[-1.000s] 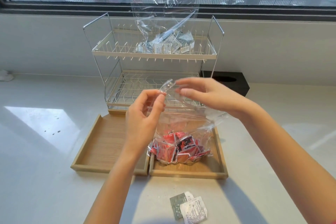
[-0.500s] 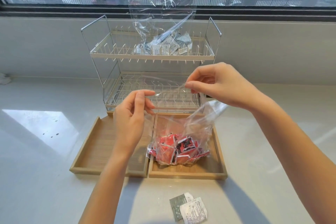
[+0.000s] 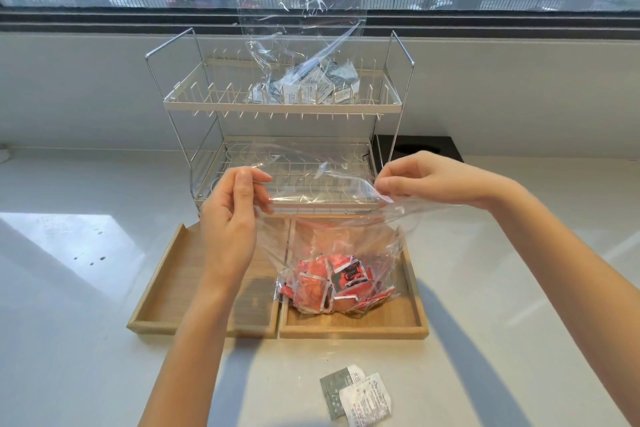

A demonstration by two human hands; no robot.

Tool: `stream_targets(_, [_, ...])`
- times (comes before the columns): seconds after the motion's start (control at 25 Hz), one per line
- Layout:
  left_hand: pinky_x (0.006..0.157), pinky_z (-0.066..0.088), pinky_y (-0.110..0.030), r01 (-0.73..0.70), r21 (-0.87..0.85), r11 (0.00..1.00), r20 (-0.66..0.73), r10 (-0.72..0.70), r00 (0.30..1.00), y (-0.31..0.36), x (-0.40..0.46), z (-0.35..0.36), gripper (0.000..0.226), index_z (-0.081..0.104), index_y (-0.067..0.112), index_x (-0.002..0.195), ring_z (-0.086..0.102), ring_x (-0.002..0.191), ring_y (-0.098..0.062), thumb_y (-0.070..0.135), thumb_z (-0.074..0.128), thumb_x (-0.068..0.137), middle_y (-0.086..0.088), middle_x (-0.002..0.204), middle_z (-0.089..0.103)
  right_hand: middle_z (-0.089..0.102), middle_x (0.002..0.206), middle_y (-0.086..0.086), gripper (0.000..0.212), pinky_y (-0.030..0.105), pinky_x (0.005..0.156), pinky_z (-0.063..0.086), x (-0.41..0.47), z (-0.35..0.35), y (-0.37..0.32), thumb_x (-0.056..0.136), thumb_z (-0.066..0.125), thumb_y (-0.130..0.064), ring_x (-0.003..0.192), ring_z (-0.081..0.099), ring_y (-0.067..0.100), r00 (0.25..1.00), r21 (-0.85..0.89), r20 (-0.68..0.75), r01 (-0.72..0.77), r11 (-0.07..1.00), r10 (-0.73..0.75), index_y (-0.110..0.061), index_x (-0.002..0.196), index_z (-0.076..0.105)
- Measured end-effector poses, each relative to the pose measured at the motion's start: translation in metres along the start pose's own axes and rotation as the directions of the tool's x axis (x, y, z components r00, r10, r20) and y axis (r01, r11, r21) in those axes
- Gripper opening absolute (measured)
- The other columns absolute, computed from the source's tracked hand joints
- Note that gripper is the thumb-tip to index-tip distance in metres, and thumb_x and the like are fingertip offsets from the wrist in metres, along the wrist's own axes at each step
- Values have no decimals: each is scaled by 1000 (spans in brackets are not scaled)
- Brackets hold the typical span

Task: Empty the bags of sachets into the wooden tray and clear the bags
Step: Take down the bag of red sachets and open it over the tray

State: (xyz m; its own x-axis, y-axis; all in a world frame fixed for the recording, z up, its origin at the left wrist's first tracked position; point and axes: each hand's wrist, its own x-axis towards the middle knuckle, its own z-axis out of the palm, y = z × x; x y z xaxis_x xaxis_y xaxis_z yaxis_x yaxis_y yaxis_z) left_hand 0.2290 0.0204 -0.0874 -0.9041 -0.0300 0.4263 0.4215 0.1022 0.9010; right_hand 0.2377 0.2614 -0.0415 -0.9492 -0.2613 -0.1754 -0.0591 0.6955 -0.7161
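A clear plastic bag [image 3: 332, 218] with several red sachets [image 3: 332, 282] at its bottom stands in the right compartment of the wooden tray [image 3: 353, 329]. My left hand [image 3: 232, 215] pinches the left side of the bag's mouth. My right hand [image 3: 426, 180] pinches the right side, and the mouth is stretched wide between them. The tray's left compartment [image 3: 166, 288] holds nothing. A second clear bag [image 3: 301, 10] with several grey and white sachets [image 3: 311, 90] stands upright on the top shelf of the wire rack.
The white two-tier wire rack [image 3: 277, 107] stands directly behind the tray, against the wall under the window. Two loose sachets [image 3: 356, 395] lie on the white counter near the front edge. A black box [image 3: 419, 147] sits behind the rack on the right.
My hands have moved apart, the left one leftward and the right one rightward, pulling the bag's mouth from nearly closed to wide.
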Motion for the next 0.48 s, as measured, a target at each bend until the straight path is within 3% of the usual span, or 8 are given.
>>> stream_targets(0.16, [56, 41, -8, 15, -7, 1000, -9, -15, 1000, -1, 2, -2, 32, 56, 25, 75, 51, 55, 2, 16, 34, 96, 18, 55, 58, 63, 64, -10, 18, 9, 66, 43, -4, -6, -8, 88, 56, -24, 60, 55, -3, 982, -11, -170, 77, 997, -78, -25, 75, 68])
stream_targets(0.32, [56, 41, -8, 17, -3, 1000, -10, -17, 1000, -2, 4, -3, 32, 56, 26, 75, 50, 55, 2, 15, 34, 96, 19, 56, 57, 64, 66, -4, 14, 7, 65, 44, -16, -17, -27, 86, 57, -19, 59, 56, -2, 927, 42, -319, 223, 974, -199, -16, 81, 70])
stream_targets(0.48, [56, 41, -8, 14, -8, 1000, -13, -14, 1000, -2, 5, -1, 32, 56, 27, 75, 51, 56, 2, 17, 33, 96, 19, 57, 57, 71, 75, -10, 17, 9, 78, 48, -14, -20, -16, 86, 56, -29, 74, 65, 0, 951, 9, -280, 139, 990, -131, -19, 91, 69])
